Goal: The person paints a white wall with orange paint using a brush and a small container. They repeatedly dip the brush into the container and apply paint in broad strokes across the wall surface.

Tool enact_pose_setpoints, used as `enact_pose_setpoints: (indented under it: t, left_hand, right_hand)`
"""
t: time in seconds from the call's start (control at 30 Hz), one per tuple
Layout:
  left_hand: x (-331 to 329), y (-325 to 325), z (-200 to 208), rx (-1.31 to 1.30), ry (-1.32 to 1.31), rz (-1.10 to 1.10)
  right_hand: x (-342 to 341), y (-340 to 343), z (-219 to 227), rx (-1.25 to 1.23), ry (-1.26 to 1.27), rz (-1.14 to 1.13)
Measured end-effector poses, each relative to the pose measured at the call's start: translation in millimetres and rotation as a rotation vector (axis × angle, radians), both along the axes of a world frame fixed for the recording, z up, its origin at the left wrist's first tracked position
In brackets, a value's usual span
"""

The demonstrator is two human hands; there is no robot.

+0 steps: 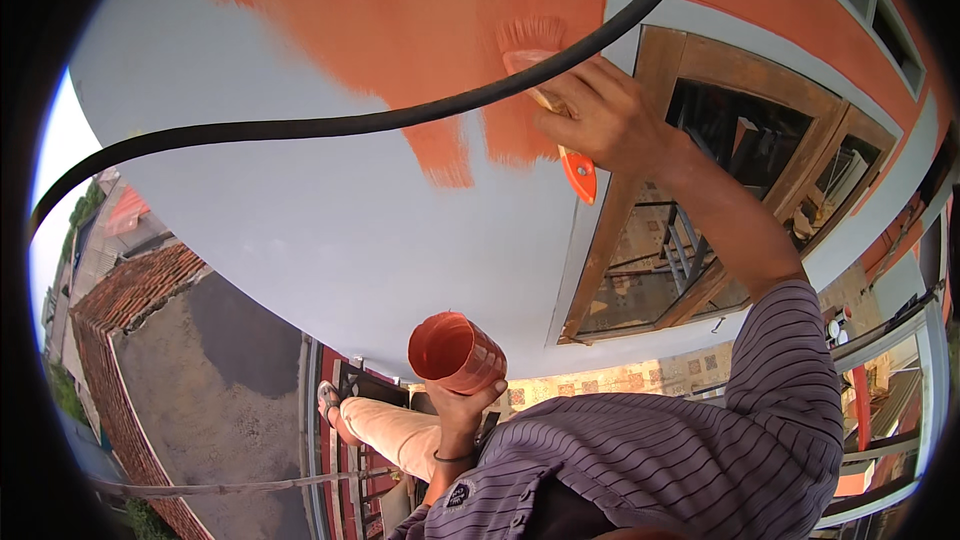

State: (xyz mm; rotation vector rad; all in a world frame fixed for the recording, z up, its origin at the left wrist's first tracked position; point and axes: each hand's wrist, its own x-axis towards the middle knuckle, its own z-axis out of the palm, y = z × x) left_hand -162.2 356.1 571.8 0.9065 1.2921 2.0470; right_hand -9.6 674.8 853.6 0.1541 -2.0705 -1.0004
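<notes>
My right hand (605,110) is closed around a paintbrush (578,175) with an orange handle end, its arm stretched up to the wall. The wide bristles, coated in orange paint, press against the freshly painted orange patch (400,30) on the pale wall (350,230). Lower down, my left hand (462,410) grips a paint-smeared, reddish-orange cup (458,352) from beneath. The cup is tilted so that its open mouth shows; how much paint is inside I cannot tell.
A black cable (330,126) curves across the view, in front of the brush. Right of the painted patch is a wooden-framed window (640,230). Below left lie a tiled roof (140,285) and a drop beside the red metal railing (335,440).
</notes>
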Motion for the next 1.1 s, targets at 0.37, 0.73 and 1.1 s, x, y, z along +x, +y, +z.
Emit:
enact_pose_setpoints:
  t: [0.37,0.73,1.1]
  left_hand:
    - [2.3,-7.8,19.3,-0.01,0.062,-0.05]
    - [-1.9,-7.6,17.6,-0.166,0.148,-0.112]
    - [0.4,-13.2,18.1,-0.128,0.128,-0.132]
  right_hand:
    - [-7.9,-99.1,-222.3,-2.1,0.373,0.458]
    - [69.8,-102.2,-258.8,-2.416,1.337,1.043]
    - [39.8,-93.8,-143.8,-0.868,0.198,0.225]
